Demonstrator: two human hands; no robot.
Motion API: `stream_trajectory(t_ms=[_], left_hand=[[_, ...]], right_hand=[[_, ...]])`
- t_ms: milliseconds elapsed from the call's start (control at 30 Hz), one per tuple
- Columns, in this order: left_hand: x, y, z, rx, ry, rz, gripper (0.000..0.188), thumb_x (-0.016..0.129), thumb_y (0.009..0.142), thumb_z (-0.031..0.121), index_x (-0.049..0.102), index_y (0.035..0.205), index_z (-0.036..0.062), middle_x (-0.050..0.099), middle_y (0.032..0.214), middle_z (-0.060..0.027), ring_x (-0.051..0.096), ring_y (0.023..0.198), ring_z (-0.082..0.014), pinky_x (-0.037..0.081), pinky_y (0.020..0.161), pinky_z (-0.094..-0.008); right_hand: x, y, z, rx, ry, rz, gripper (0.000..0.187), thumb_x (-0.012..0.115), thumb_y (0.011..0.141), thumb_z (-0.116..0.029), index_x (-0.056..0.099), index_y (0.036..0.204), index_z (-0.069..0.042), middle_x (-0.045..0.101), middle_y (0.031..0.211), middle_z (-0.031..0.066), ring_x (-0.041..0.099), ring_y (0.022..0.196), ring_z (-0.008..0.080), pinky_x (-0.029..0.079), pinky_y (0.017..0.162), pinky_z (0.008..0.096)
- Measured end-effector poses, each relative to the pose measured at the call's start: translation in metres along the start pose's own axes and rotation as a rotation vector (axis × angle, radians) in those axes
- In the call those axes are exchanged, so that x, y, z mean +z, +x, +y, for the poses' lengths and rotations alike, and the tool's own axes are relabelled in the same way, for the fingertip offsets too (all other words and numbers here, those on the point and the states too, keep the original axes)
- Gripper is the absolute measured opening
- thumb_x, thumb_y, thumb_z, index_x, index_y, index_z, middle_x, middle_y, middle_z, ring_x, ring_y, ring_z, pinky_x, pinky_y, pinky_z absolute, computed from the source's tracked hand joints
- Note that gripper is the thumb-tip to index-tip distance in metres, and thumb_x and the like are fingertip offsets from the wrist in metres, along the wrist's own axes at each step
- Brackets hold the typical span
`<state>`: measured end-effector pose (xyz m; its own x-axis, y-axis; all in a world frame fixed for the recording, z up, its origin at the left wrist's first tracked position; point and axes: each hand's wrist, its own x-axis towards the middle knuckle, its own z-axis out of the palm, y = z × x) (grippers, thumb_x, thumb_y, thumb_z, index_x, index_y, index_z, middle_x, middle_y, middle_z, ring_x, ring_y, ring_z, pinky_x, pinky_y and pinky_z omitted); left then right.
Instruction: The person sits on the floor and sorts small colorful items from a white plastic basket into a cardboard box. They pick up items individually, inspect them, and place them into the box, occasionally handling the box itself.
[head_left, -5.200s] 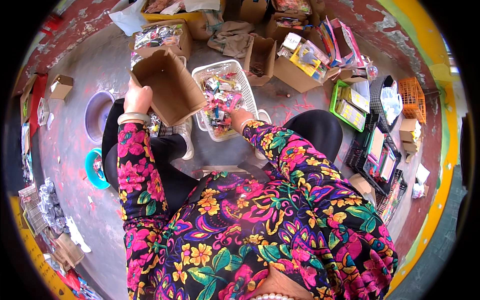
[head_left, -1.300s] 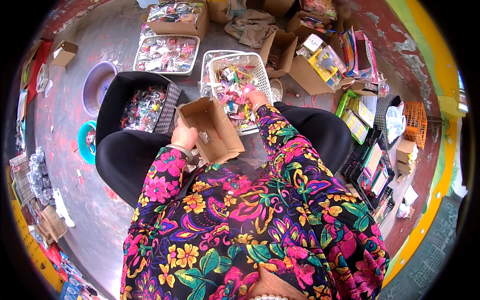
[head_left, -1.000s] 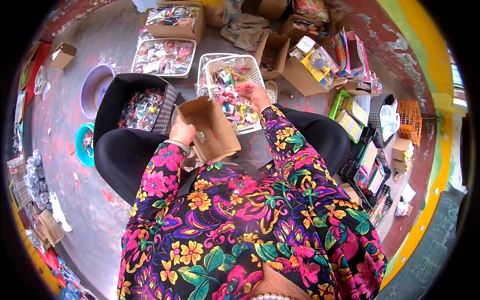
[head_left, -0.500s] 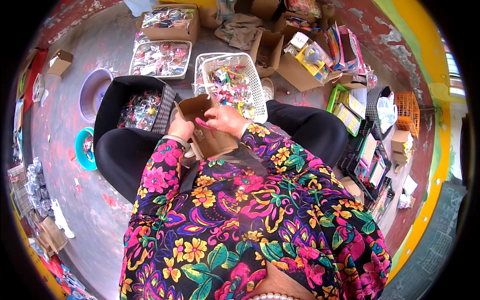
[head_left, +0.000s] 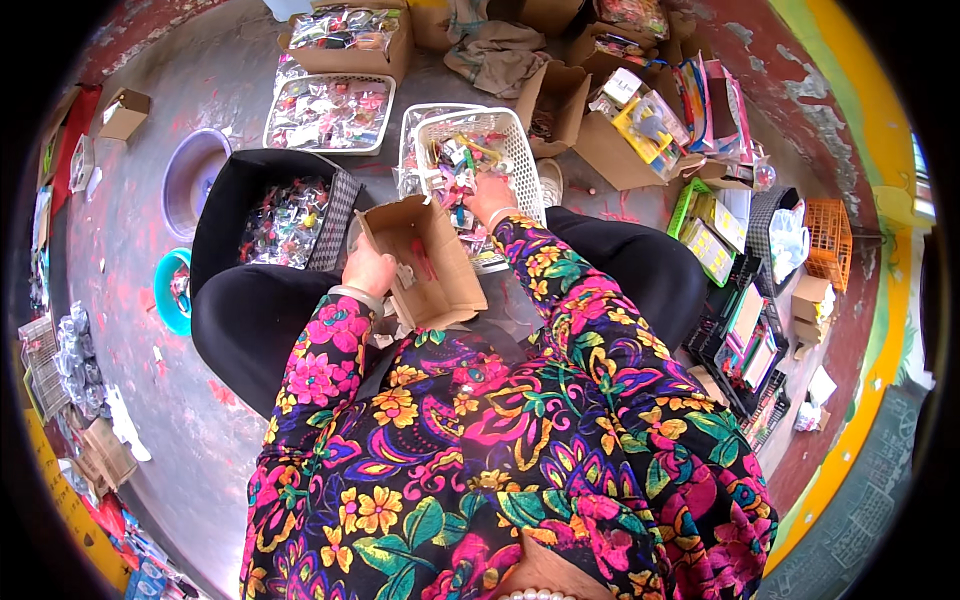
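A small open cardboard box (head_left: 460, 265) rests in front of my body, tilted, with a few pink pieces (head_left: 424, 259) lying inside. My left hand (head_left: 369, 268) grips the box's left edge. My right hand (head_left: 491, 196) reaches into a white plastic basket (head_left: 526, 165) just beyond the box. Small colourful trinkets (head_left: 460, 158) fill the basket, and my right fingertips are lost among them. Whether those fingers hold anything is hidden.
Left of the box stands a black bin (head_left: 225, 215) of small bagged items. Beyond are a white tray (head_left: 330, 152) of packets and several cardboard cartons (head_left: 615, 160). Purple (head_left: 170, 190) and turquoise (head_left: 163, 300) basins sit left; a green basket (head_left: 687, 205) and orange crate (head_left: 828, 240) stand right.
My right hand has left the cardboard box, where it held a pink piece, and moved into the white basket. Pink pieces now lie in the box; my left hand stays on its edge.
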<state>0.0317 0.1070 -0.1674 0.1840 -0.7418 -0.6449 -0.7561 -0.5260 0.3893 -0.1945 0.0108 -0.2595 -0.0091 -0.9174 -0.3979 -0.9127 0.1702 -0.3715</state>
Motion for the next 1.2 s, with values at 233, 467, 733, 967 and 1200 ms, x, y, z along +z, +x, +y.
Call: stream_trajectory(t_ms=[233, 467, 733, 967, 1200], left_hand=[[0.003, 0.001, -0.003, 0.003, 0.027, 0.023, 0.059, 0.051, 0.076, 0.020, 0.029, 0.125, -0.0011, 0.054, 0.106, -0.0255, 0.053, 0.099, -0.0363, 0.041, 0.087, -0.0407], [-0.003, 0.002, 0.004, 0.030, -0.003, -0.004, 0.058, 0.052, 0.076, 0.021, 0.030, 0.126, 0.0010, 0.054, 0.107, -0.0238, 0.053, 0.101, -0.0354, 0.041, 0.087, -0.0407], [-0.003, 0.009, 0.006, 0.034, 0.032, 0.006, 0.057, 0.051, 0.074, 0.022, 0.032, 0.123, 0.0007, 0.055, 0.105, -0.0243, 0.053, 0.099, -0.0364, 0.041, 0.087, -0.0406], [0.002, 0.024, -0.010, 0.051, 0.037, 0.017, 0.052, 0.049, 0.074, 0.021, 0.036, 0.119, -0.0020, 0.054, 0.105, -0.0263, 0.052, 0.100, -0.0368, 0.041, 0.087, -0.0403], [-0.013, 0.028, -0.007, -0.030, 0.051, 0.066, 0.056, 0.049, 0.074, 0.021, 0.031, 0.123, -0.0006, 0.054, 0.107, -0.0259, 0.052, 0.103, -0.0356, 0.041, 0.088, -0.0389]], right_hand=[[-0.002, 0.015, 0.033, 0.022, 0.390, -0.045, 0.021, 0.058, 0.076, -0.013, 0.057, 0.092, 0.001, 0.062, 0.081, 0.0158, 0.061, 0.072, 0.0246, 0.050, 0.061, 0.0309], [-0.037, -0.003, 0.043, 0.152, 1.666, -0.471, 0.021, 0.055, 0.083, -0.009, 0.051, 0.101, 0.001, 0.061, 0.085, 0.0098, 0.061, 0.071, 0.0147, 0.050, 0.056, 0.0207], [-0.067, -0.029, 0.026, 0.080, 1.697, -0.512, 0.019, 0.056, 0.082, -0.011, 0.052, 0.098, -0.002, 0.062, 0.085, 0.0082, 0.063, 0.076, 0.0166, 0.049, 0.055, 0.0199], [-0.100, -0.046, 0.007, 0.009, 1.671, -0.380, 0.016, 0.057, 0.080, -0.010, 0.055, 0.094, -0.004, 0.064, 0.083, 0.0088, 0.062, 0.072, 0.0141, 0.046, 0.054, 0.0218], [-0.104, -0.102, -0.058, -0.167, 0.940, -0.403, 0.012, 0.057, 0.077, -0.011, 0.060, 0.081, 0.000, 0.061, 0.066, 0.0057, 0.059, 0.056, 0.0093, 0.044, 0.047, 0.0181]])
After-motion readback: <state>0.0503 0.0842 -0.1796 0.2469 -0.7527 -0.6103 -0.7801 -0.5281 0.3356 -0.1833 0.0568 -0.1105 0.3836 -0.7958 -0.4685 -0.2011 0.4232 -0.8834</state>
